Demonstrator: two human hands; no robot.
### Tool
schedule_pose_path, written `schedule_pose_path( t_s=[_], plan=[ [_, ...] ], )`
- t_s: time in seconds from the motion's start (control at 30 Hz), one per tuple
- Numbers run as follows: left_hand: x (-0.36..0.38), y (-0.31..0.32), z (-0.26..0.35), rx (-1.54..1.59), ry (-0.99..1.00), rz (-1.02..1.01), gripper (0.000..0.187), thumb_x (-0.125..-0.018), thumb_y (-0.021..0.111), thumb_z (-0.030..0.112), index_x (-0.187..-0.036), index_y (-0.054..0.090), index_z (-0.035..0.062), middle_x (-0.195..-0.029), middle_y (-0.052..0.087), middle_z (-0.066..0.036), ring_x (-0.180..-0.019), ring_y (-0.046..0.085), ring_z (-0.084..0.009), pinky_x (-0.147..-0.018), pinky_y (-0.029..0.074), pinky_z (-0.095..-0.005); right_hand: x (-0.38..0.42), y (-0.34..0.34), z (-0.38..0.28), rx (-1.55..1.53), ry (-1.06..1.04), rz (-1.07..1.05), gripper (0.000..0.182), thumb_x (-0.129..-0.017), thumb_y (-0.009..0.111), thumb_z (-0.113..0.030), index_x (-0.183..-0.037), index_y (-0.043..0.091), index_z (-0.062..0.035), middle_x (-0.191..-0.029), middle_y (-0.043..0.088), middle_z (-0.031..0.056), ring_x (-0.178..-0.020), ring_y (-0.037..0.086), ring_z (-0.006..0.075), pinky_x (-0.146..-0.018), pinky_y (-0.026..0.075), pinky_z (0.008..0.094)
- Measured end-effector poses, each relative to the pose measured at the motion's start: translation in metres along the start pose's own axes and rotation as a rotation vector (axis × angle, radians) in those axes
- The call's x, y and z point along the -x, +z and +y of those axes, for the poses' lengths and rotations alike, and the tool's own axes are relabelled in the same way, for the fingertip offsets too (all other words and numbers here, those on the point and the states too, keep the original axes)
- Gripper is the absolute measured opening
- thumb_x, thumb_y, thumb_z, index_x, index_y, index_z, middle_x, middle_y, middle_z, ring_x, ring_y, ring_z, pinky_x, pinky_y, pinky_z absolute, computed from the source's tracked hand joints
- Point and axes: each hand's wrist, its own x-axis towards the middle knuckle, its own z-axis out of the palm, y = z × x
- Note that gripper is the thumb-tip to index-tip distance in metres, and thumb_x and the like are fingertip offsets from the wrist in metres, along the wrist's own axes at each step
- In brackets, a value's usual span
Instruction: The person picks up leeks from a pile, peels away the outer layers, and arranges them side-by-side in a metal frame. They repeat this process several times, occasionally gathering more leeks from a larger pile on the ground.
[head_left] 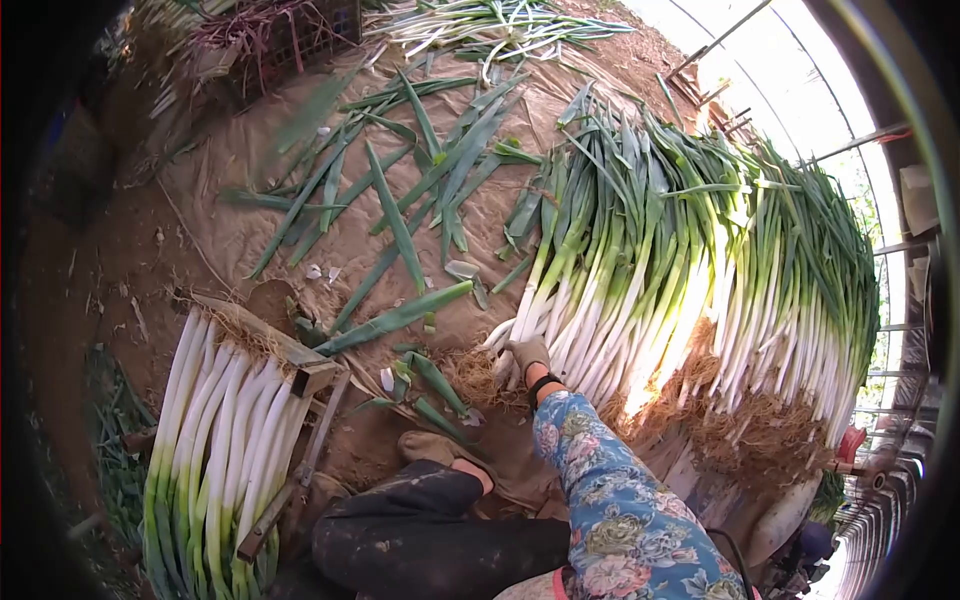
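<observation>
My right hand [528, 355], in a dirty work glove below a floral sleeve [620, 490], is closed around the white lower stalk of a long green onion at the near left end of a big heap of green onions [640, 260]. Their roots [475, 378] are a brown tangle next to the glove. The heap lies with its white ends toward me and its dark green tops away. My left hand is out of view. On my left, a wooden rack [315, 375] holds a bundle of green onions [215, 440], roots up at its far edge.
Loose green leaves [400, 215] lie scattered on the brown ground sheet [210, 215]. More green onions [500, 25] lie at the far end, beside a dark crate [320, 45]. My bent leg [440, 530] is close below the rack. Metal frame bars [860, 145] line the right side.
</observation>
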Motion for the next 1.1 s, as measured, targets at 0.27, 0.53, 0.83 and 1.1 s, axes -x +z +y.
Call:
schedule_pose_path(
  t_s=[0.27, 0.53, 0.83, 1.1],
  plan=[
    [0.004, -0.008, 0.017, -0.004, 0.017, -0.011, 0.073, -0.093, 0.065, 0.028, -0.154, 0.03, 0.0065, -0.155, 0.036, -0.016, -0.141, 0.034, -0.0331, -0.118, 0.024, -0.0439, 0.01, -0.003, -0.002, -0.875, -0.138, -0.44, 0.032, -0.082, 0.076, -0.022, -0.104, 0.064, -0.0016, -0.084, 0.068, 0.0114, -0.07, 0.068, 0.0257, -0.062, 0.056, 0.0396],
    [0.002, -0.016, 0.034, -0.011, 0.062, -0.006, 0.077, -0.095, 0.064, 0.032, -0.157, 0.025, 0.0084, -0.159, 0.032, -0.014, -0.145, 0.03, -0.0292, -0.121, 0.019, -0.0405, 0.089, -0.052, -0.065, -1.378, -0.119, -0.697, 0.024, -0.092, 0.071, -0.022, -0.103, 0.059, -0.0048, -0.082, 0.064, 0.0069, -0.064, 0.064, 0.021, -0.058, 0.057, 0.037],
    [0.045, -0.142, 0.154, 0.009, 0.51, 0.02, 0.081, -0.098, 0.063, 0.037, -0.16, 0.02, 0.0106, -0.164, 0.026, -0.012, -0.15, 0.024, -0.0248, -0.125, 0.014, -0.0366, 0.175, -0.077, -0.051, -1.34, -0.01, -0.687, 0.022, -0.095, 0.067, -0.024, -0.098, 0.061, -0.0026, -0.079, 0.064, 0.0071, -0.065, 0.066, 0.0195, -0.058, 0.058, 0.033],
    [0.081, -0.199, 0.284, 0.453, 1.084, 0.153, 0.042, -0.07, 0.069, 0.006, -0.112, 0.063, 0.0016, -0.116, 0.065, -0.018, -0.114, 0.059, -0.0391, -0.105, 0.043, -0.0478, 0.159, -0.086, 0.002, -1.113, -0.261, -0.586, 0.026, -0.096, 0.065, -0.022, -0.106, 0.06, 0.0015, -0.077, 0.064, 0.0079, -0.059, 0.062, 0.0172, -0.054, 0.055, 0.0303]
  ],
)
